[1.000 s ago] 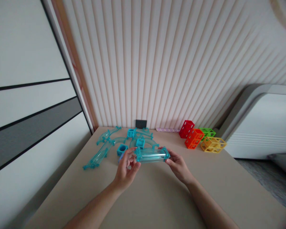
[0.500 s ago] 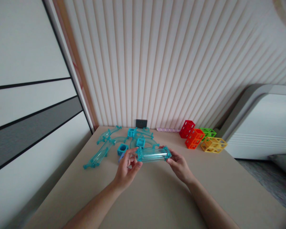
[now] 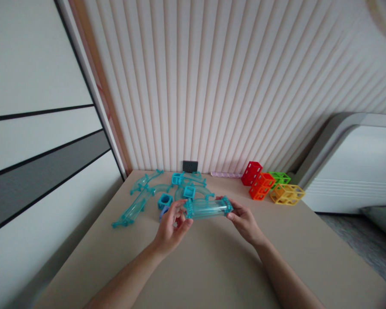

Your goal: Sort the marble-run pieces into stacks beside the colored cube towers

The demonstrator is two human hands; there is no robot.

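Note:
A clear teal tube-like piece (image 3: 209,207) is held level above the table between both hands. My left hand (image 3: 173,225) grips its left end with thumb and fingers. Around the right end, the thumb and fingers of my right hand (image 3: 242,219) are closed. Behind the left hand lie a blue cube with a round hole (image 3: 164,201) and a partly hidden periwinkle piece (image 3: 162,212). Another blue cube (image 3: 189,192) sits just behind the held piece, among curved clear teal tracks.
On the table (image 3: 206,266), long teal track pieces (image 3: 135,210) lie at the left. Red (image 3: 251,173), orange (image 3: 262,186), green (image 3: 280,177) and yellow (image 3: 287,195) frames stand at the right. A black socket (image 3: 190,166) is on the ribbed wall.
The right end of the teal piece and my right hand have shifted very slightly right. My left hand keeps its grip, and the view has moved a little.

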